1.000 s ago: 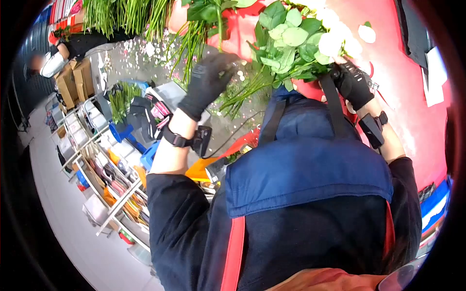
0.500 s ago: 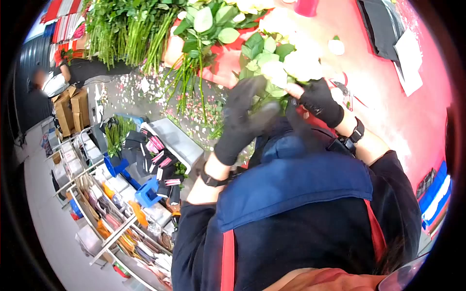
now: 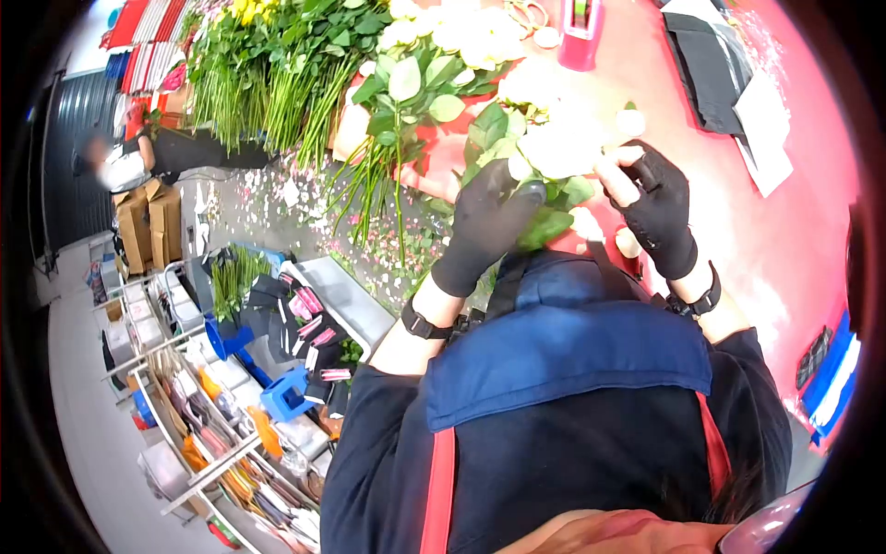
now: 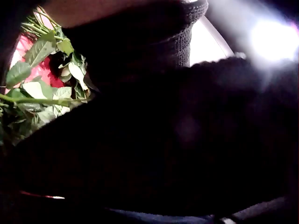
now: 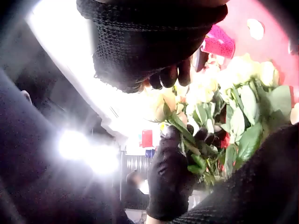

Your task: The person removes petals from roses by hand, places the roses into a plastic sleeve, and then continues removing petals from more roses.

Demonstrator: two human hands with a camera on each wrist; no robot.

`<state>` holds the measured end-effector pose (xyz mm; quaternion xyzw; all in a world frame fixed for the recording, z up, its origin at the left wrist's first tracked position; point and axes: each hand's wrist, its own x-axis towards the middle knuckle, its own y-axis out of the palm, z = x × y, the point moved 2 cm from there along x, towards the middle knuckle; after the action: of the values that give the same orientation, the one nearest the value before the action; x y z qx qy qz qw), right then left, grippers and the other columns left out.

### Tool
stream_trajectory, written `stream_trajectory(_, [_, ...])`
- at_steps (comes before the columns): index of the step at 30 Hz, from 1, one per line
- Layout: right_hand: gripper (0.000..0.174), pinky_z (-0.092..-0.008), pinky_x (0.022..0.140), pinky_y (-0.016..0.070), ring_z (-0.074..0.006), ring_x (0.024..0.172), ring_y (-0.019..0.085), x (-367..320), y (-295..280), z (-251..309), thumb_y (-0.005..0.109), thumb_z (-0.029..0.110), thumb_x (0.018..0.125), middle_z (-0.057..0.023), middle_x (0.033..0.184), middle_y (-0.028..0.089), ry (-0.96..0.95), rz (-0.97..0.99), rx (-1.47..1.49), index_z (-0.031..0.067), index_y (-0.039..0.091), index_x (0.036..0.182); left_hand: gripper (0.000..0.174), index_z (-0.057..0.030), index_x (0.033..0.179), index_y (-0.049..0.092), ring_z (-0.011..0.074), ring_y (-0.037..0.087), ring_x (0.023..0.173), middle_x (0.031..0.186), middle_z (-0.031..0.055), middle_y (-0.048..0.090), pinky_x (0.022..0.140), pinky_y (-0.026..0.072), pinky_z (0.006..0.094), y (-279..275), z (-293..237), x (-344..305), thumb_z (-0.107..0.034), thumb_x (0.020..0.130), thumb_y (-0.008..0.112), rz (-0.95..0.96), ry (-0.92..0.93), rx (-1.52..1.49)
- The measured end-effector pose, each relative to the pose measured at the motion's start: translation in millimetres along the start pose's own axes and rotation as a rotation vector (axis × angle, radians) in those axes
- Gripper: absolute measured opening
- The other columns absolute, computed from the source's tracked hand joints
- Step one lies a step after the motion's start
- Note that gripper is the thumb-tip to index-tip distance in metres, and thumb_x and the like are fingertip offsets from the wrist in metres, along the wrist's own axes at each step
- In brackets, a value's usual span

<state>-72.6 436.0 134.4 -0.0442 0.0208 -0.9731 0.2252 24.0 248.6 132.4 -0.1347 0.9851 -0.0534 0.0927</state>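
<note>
My left hand (image 3: 489, 222), in a black fingerless glove, grips a white rose by its stem just under the bloom. In the right wrist view this rose's pale bloom (image 5: 161, 106) faces up from the left hand (image 5: 170, 175). My right hand (image 3: 653, 205), gloved alike, is at the side of the bloom. Its fingers are curled, with the fingertips at the petals in the right wrist view. Behind the held rose lies a bunch of white roses (image 3: 544, 111) with broad green leaves (image 5: 250, 140). Glare washes out some petals, and the left wrist view is mostly dark glove.
The red table (image 3: 720, 268) carries loose petals (image 3: 631, 122), a pink tape dispenser (image 3: 580, 42), scissors (image 3: 528, 17) and a black folded sheet (image 3: 706, 78). Piled green stems (image 3: 277, 102) lie far left. A shelf rack (image 3: 212, 452) stands left, and another person (image 3: 120, 166) is beyond.
My left hand has come in from the left to the rose beneath the bloom. The right hand has shifted from the stem side up to the bloom's edge, and the head view has turned slightly.
</note>
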Motion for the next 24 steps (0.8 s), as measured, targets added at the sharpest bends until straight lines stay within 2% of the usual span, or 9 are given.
stream_trajectory(3, [0.006, -0.0253, 0.061, 0.0436, -0.0107, 0.066, 0.054, 5.0, -10.3, 19.3, 0.071, 0.003, 0.084, -0.0044, 0.079, 0.06, -0.186, 0.077, -0.192, 0.0014, 0.067, 0.088, 0.02, 0.0025, 0.109, 0.065, 0.008, 0.06, 0.083, 0.098, 0.0012, 0.068, 0.074, 0.049, 0.0239, 12.8, -6.6, 8.1, -0.007, 0.091, 0.065, 0.02, 0.091, -0.086])
stream_trajectory(5, [0.009, -0.026, 0.062, 0.0448, -0.0125, 0.066, 0.056, 5.8, -14.3, 20.4, 0.071, 0.003, 0.082, -0.0057, 0.08, 0.06, -0.237, 0.145, -0.221, 0.0019, 0.068, 0.09, 0.022, 0.0024, 0.109, 0.066, 0.01, 0.061, 0.085, 0.097, 0.0033, 0.069, 0.076, 0.0496, 0.027, 11.6, -8.5, 12.0, -0.009, 0.09, 0.065, 0.051, 0.008, 0.006])
stream_trajectory(9, [0.014, -0.0279, 0.064, 0.0469, -0.0143, 0.068, 0.058, 6.7, -21.4, 20.4, 0.068, 0.002, 0.083, -0.0067, 0.083, 0.062, -0.274, -0.019, -0.301, 0.0027, 0.07, 0.096, 0.019, 0.0022, 0.103, 0.068, 0.0071, 0.056, 0.076, 0.085, -0.0006, 0.066, 0.068, 0.0463, 0.0258, 12.4, -26.6, 14.5, -0.012, 0.09, 0.066, 0.044, -0.205, -0.111])
stream_trajectory(12, [0.014, -0.0282, 0.065, 0.0476, -0.0146, 0.07, 0.059, 14.0, -24.2, 17.0, 0.068, 0.004, 0.083, -0.0076, 0.086, 0.062, -0.403, -0.098, -0.31, 0.0024, 0.07, 0.097, 0.016, 0.0005, 0.099, 0.068, 0.0037, 0.05, 0.069, 0.077, -0.0041, 0.059, 0.06, 0.041, 0.0237, 9.3, -22.1, 17.4, -0.012, 0.09, 0.066, 0.024, -0.221, -0.087])
stream_trajectory(13, [0.016, -0.0286, 0.067, 0.0483, -0.0159, 0.075, 0.06, 15.7, -24.5, 13.6, 0.071, 0.005, 0.082, -0.0089, 0.087, 0.061, -0.417, -0.08, -0.218, 0.0018, 0.07, 0.097, 0.015, 0.0001, 0.099, 0.068, 0.0035, 0.048, 0.067, 0.076, -0.0045, 0.058, 0.058, 0.0395, 0.0238, 10.1, -22.9, 18.6, -0.013, 0.09, 0.067, 0.023, -0.226, -0.1])
stream_trajectory(16, [0.017, -0.0292, 0.068, 0.0484, -0.0168, 0.077, 0.061, 20.1, -17.9, 22.8, 0.073, 0.006, 0.08, -0.0083, 0.085, 0.059, -0.219, 0.05, -0.237, 0.002, 0.07, 0.096, 0.014, -0.001, 0.096, 0.068, 0.003, 0.046, 0.064, 0.073, -0.0053, 0.056, 0.056, 0.0364, 0.0238, 13.0, -20.6, 21.2, -0.013, 0.09, 0.067, 0.026, -0.245, -0.118])
stream_trajectory(17, [0.017, -0.0313, 0.067, 0.0483, -0.0209, 0.075, 0.061, 24.2, -12.5, 28.4, 0.075, 0.007, 0.078, -0.0089, 0.082, 0.06, -0.248, 0.05, -0.156, 0.0018, 0.071, 0.093, 0.013, -0.0014, 0.096, 0.068, 0.003, 0.046, 0.065, 0.073, -0.0052, 0.056, 0.056, 0.0364, 0.0236, 12.6, -16.6, 21.2, -0.013, 0.09, 0.067, 0.031, -0.251, -0.11])
stream_trajectory(21, [0.016, -0.039, 0.068, 0.0487, -0.0309, 0.078, 0.062, 27.6, 0.8, 27.1, 0.077, 0.008, 0.074, -0.0119, 0.085, 0.064, -0.529, 0.091, -0.33, 0.0033, 0.071, 0.088, 0.011, -0.002, 0.092, 0.067, 0.0034, 0.045, 0.064, 0.072, -0.0052, 0.055, 0.056, 0.0354, 0.0235, 18.7, -20.0, 19.9, -0.013, 0.089, 0.067, 0.001, -0.222, -0.131])
stream_trajectory(24, [0.014, -0.0395, 0.068, 0.0476, -0.0298, 0.078, 0.063, 18.8, 8.9, 15.9, 0.077, 0.009, 0.074, -0.0102, 0.085, 0.064, -0.613, 0.079, -0.422, 0.0073, 0.069, 0.086, 0.013, -0.001, 0.093, 0.067, 0.0043, 0.049, 0.067, 0.075, -0.0046, 0.058, 0.059, 0.0396, 0.0237, 7.6, -12.8, 15.8, -0.013, 0.09, 0.065, 0.002, -0.267, -0.105])
